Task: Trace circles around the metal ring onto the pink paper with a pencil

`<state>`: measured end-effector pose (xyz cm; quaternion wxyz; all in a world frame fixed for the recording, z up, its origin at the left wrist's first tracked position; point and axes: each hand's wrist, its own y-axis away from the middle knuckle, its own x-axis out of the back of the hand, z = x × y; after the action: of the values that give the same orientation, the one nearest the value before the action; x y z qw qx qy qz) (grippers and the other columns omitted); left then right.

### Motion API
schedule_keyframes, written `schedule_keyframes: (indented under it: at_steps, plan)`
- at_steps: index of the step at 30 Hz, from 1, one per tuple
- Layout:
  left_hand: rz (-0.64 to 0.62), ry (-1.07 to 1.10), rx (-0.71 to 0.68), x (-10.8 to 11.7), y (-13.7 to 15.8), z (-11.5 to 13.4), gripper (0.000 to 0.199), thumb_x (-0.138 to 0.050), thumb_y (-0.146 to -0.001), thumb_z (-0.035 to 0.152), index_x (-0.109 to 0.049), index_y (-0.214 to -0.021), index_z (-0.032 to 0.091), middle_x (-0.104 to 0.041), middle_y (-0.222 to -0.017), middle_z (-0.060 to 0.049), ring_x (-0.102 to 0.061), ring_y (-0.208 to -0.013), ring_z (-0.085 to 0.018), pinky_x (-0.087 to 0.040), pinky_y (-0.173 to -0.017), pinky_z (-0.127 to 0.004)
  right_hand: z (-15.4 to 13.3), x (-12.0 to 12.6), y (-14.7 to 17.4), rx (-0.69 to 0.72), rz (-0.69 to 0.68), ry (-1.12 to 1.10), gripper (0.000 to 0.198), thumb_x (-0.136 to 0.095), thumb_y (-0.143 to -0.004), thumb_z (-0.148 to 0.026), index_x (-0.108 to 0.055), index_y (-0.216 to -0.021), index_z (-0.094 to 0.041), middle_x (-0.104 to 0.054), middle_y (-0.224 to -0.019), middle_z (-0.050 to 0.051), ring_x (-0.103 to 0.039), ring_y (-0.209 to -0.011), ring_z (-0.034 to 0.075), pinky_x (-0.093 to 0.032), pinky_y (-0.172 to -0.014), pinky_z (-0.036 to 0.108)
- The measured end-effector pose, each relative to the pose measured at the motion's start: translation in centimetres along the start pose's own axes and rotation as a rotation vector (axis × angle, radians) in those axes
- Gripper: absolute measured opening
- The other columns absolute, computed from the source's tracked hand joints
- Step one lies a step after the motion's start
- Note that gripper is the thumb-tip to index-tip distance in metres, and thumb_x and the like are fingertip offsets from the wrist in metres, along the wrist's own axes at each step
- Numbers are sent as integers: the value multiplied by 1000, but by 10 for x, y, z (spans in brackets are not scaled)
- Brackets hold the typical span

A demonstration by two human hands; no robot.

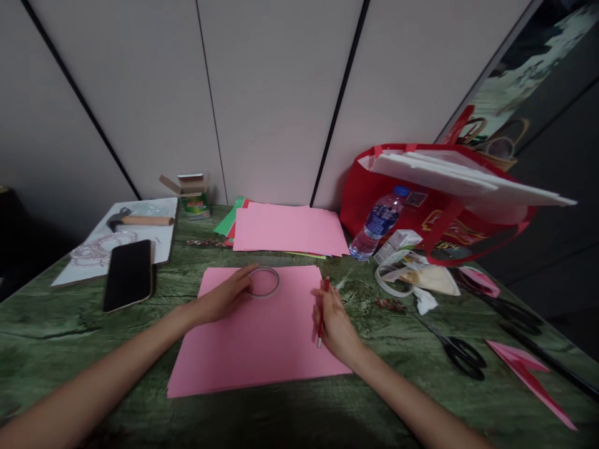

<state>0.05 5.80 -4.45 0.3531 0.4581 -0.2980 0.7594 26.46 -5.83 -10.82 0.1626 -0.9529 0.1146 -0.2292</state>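
Note:
A stack of pink paper lies on the table before me. On its upper part a thin pale ring, like a narrow roll of tape, rests flat around bare pink paper. The fingers of my left hand are closed on the ring's left rim. At the stack's right edge my right hand grips a red pencil, its white end pointing towards me. That hand lies partly on the paper.
Behind lies more pink paper. Left are a phone, a hammer and a small green box. Right stand a water bottle and red bag, near scissors, a white tape ring and folded pink paper.

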Motion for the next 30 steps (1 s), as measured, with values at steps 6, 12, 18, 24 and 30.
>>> schedule_keyframes:
  at_steps: [6,12,18,24,30]
  plan:
    - [309,-50,-84,-16,-31,33,15,-38,-88,8,-51,-85,16,-44,-136,-10,-21,-137,-26,-32,-106,-51,-1,14,-3,-18,187,-7,24,-46,-80,-18,-48,-103,-21,-58,-113,11,-54,-109,22,-41,-95,47]
    - [121,-346,-133,-60,-60,96,23,-40,-78,-3,-54,-90,10,-50,-126,-18,-26,-135,-29,-33,-107,-44,9,18,-4,-71,337,-282,16,-50,-80,-24,-48,-96,-22,-62,-111,10,-58,-104,20,-42,-93,41]
    - [103,-301,-28,-82,-63,91,20,-41,-79,-3,-50,-91,9,-53,-118,-19,-30,-132,-32,-31,-108,-47,3,15,-4,-70,297,-162,17,-51,-78,-22,-51,-94,-22,-62,-108,9,-59,-103,21,-42,-92,40]
    - [187,-194,-15,-103,-55,80,24,-37,-81,-3,-43,-99,10,-41,-130,-21,-12,-138,-34,-34,-106,-51,-7,15,-3,-106,188,-36,18,-49,-79,-21,-52,-97,-22,-62,-113,9,-57,-108,22,-38,-97,43]
    - [183,-190,-24,-102,-57,83,40,-33,-69,-11,-43,-101,11,-49,-120,-18,-17,-138,-31,-29,-109,-51,-5,16,0,-122,122,-26,22,-51,-78,-21,-53,-100,-23,-57,-125,11,-52,-117,25,-35,-100,47]
